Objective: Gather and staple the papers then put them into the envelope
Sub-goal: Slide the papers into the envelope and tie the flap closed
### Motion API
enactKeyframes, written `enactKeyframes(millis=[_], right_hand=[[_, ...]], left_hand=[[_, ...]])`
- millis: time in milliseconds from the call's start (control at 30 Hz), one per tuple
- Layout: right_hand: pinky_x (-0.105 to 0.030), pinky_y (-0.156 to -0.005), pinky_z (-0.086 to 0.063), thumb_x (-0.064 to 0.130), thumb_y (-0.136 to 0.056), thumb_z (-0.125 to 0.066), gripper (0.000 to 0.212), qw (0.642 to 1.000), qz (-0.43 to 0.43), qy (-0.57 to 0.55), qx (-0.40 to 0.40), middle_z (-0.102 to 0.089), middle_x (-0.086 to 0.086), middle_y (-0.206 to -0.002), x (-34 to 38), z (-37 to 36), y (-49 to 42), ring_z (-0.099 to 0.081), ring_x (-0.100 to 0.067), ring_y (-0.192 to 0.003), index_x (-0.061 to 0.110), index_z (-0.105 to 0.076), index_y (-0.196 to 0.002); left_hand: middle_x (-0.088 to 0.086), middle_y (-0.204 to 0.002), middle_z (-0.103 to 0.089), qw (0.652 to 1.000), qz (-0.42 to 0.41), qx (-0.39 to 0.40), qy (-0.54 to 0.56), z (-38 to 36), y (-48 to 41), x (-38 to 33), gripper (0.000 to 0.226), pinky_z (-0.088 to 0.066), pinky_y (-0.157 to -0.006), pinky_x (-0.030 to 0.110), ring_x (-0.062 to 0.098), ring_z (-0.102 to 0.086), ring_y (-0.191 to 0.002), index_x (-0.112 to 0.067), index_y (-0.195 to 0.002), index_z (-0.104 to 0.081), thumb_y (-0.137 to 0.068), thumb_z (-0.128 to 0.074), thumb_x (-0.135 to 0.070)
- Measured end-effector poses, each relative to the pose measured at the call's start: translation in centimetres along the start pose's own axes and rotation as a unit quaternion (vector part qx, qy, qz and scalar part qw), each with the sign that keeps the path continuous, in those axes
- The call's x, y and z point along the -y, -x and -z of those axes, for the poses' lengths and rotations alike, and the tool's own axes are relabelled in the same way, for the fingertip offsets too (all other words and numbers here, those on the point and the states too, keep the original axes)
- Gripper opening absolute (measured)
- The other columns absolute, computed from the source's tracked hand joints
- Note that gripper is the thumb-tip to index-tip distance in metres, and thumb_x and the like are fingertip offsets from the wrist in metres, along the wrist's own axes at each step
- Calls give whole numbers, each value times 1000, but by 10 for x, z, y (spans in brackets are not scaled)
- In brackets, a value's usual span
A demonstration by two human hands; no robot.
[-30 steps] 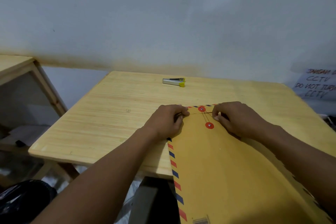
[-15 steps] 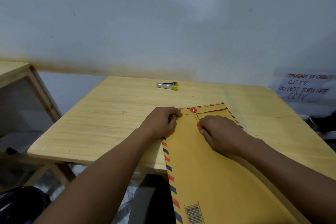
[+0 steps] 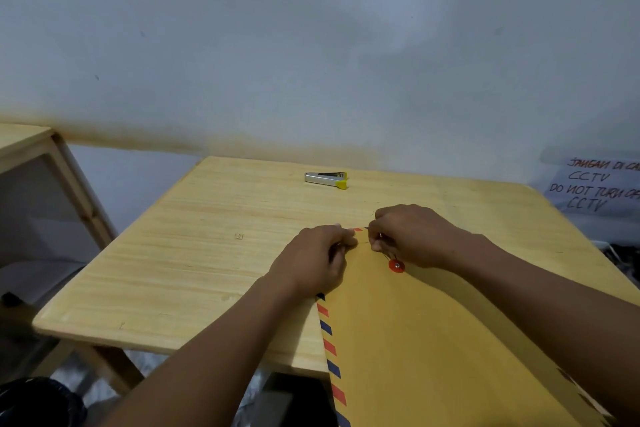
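- Off the counter's left edge: a second wooden table [image 3: 27, 149], with a dark bag [image 3: 38, 402] low in the bottom-left corner.
- Light wooden counter [image 3: 194, 263], set against a pale wall.
- Near the counter's far edge, well apart from both hands: a silver stapler [image 3: 326, 179] with a yellow tip, lying flat.
- Left hand [image 3: 311, 262] knuckles-up on the envelope's far left corner, fingers [image 3: 341, 243] curled and gripping the striped top edge.
- Brown envelope [image 3: 415, 350] with a red-and-blue border, lying from mid-counter out past the counter's near edge, closure end away from the camera.
- Red disc [image 3: 396, 265] on the envelope's face, just beside the right hand, with a thin string [image 3: 387, 256] running up from it.
- Right hand [image 3: 415, 236] at the envelope's top edge, just beside the left, fingers [image 3: 375, 246] curled tight and pinching the string.
- On the wall past the counter's right edge: a handwritten paper sign [image 3: 595, 187], partly legible as "CCTV" and "DO NOT TURN".
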State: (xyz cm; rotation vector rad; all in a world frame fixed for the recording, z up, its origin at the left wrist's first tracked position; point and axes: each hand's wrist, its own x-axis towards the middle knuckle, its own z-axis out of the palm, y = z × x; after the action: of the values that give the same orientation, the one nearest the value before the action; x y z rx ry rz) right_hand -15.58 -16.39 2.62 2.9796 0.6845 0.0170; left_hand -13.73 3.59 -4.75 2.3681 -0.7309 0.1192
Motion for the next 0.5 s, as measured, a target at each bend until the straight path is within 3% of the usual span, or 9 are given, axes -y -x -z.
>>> enactKeyframes(millis=[100, 233, 400, 500], right_hand=[[-34, -72, -49, 27, -97, -55, 14, 1000, -5, -12, 12, -63, 6, -97, -6, 4, -12, -55, -16, -90, 23, -68, -102], [-26, -68, -42, 25, -97, -55, 14, 1000, 9, 7, 24, -57, 6, -90, -9, 3, -31, -52, -13, -86, 20, -66, -103], [-28, -67, -42, 15, -94, -55, 14, 996, 1, 14, 92, -49, 12, -75, -18, 9, -48, -50, -13, -79, 24, -57, -84], [-28, -68, -43, 24, -97, -53, 25, 995, 8, -8, 101, -50, 11, -75, -20, 4, -50, -51, -12, -77, 29, -47, -74]], left_hand=[[-5, -137, -65, 1000, -6, -4, 0, 1, 0, -2, 36, -44, -110, 37, 9, -46, -139, -22, -126, -69, -95, -51, -18], [-6, -137, -64, 1000, -10, -3, 0, 5, 2, -5, 36, -43, -111, 34, 9, -46, -138, -22, -127, -69, -96, -53, -16], [-6, -138, -63, 1000, -12, 0, 1, 7, 1, -6, 35, -44, -111, 39, 10, -47, -138, -22, -126, -69, -94, -54, -16], [-7, -137, -64, 1000, -7, -2, 0, 6, 0, -4, 36, -44, -111, 39, 8, -47, -137, -24, -126, -69, -94, -54, -18]])
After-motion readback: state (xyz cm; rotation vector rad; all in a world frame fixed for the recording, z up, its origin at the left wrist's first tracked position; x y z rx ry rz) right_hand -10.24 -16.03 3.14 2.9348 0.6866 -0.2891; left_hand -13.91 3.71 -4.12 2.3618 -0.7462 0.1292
